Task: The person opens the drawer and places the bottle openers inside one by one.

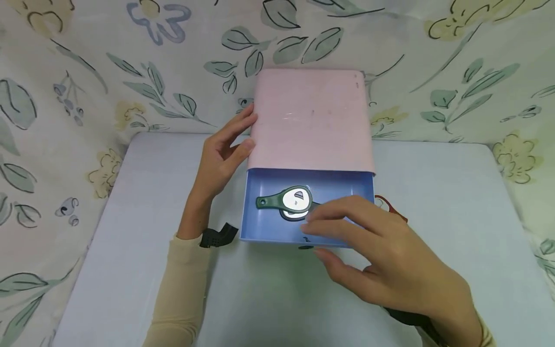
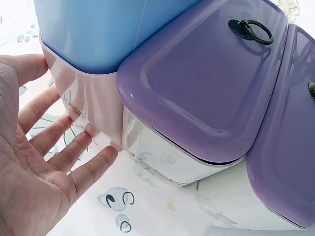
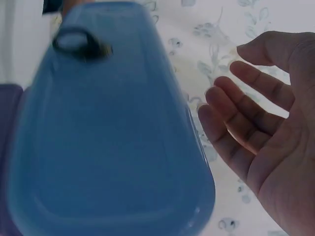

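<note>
Floral cloth (image 1: 186, 62): top
Left hand (image 1: 223, 154): fingers extended, touching pink case (image 1: 312, 125)
Right hand (image 1: 390, 260): lower right, fingers parted over drawer (image 1: 264, 227)

Backdrop's a floral cloth (image 1: 390, 36), off-white, running behind the pale tabletop (image 1: 433, 193) and down both sides of it. Print's kinda nice tbh: green leaves (image 1: 279, 13), loose yellow blossoms (image 1: 518, 158), a blue flower (image 1: 158, 23) up top left, and a little berry sprig (image 1: 69, 103) lower and further left. Tabletop's far corners are rounded.
</note>
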A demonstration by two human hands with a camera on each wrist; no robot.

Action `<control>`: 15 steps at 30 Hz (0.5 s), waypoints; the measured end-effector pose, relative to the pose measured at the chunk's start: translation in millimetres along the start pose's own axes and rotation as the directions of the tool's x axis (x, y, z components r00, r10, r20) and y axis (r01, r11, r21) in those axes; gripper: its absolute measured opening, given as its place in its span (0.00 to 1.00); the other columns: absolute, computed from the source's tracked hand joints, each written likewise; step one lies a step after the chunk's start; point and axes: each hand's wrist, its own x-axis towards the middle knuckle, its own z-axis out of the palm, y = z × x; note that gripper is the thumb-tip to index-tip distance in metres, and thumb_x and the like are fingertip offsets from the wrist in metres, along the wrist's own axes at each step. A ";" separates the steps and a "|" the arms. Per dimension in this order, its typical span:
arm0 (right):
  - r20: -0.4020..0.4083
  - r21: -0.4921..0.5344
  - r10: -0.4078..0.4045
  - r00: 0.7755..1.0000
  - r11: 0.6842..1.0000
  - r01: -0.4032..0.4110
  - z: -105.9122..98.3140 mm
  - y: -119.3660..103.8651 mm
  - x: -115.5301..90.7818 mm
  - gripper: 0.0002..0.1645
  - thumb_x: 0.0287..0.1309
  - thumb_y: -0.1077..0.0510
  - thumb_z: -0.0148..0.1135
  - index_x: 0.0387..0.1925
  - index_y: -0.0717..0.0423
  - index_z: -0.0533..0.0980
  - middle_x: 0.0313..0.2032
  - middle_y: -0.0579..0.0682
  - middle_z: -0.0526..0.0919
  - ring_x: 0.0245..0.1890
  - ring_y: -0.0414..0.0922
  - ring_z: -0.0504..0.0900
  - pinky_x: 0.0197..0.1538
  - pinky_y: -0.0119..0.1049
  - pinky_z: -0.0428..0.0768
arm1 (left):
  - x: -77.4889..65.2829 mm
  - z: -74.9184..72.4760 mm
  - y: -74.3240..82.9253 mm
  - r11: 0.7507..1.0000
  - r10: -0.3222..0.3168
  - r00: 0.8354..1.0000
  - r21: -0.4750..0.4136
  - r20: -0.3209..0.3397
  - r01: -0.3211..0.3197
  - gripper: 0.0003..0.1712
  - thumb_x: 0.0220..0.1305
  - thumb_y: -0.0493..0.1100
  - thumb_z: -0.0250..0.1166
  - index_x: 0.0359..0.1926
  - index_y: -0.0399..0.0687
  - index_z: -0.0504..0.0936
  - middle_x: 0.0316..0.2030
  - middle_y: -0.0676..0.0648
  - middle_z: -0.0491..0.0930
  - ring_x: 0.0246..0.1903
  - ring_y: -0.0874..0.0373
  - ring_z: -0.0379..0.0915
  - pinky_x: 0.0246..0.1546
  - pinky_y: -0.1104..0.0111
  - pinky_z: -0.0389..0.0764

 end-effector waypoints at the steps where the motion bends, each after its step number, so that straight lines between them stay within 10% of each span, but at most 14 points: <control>1: -0.017 0.015 -0.017 1.000 1.000 0.017 3.8 -1.4 -2.3 0.31 0.54 0.63 0.78 0.62 0.56 0.82 0.59 0.50 0.84 0.56 0.45 0.85 0.58 0.36 0.84 | 0.3 0.2 0.5 1.000 0.000 1.000 0.002 -0.001 0.000 0.30 0.73 0.42 0.64 0.72 0.37 0.75 0.80 0.48 0.67 0.80 0.52 0.63 0.72 0.63 0.78; 6: -0.032 0.102 -0.011 0.999 0.995 0.014 12.2 -22.7 -1.6 0.24 0.60 0.64 0.73 0.58 0.60 0.83 0.54 0.51 0.86 0.53 0.43 0.85 0.56 0.30 0.84 | 0.8 0.2 0.9 1.000 -0.004 1.000 0.008 -0.005 0.004 0.30 0.73 0.42 0.64 0.72 0.37 0.75 0.80 0.48 0.67 0.80 0.52 0.63 0.72 0.63 0.78; 15: 0.151 0.285 0.235 0.960 0.920 -0.270 50.5 -48.6 -19.4 0.24 0.66 0.64 0.70 0.62 0.48 0.79 0.51 0.43 0.86 0.48 0.36 0.83 0.53 0.24 0.85 | 0.9 1.4 -0.3 1.000 -0.007 1.000 0.026 0.004 0.007 0.30 0.74 0.43 0.64 0.73 0.37 0.75 0.80 0.48 0.67 0.80 0.53 0.62 0.72 0.59 0.78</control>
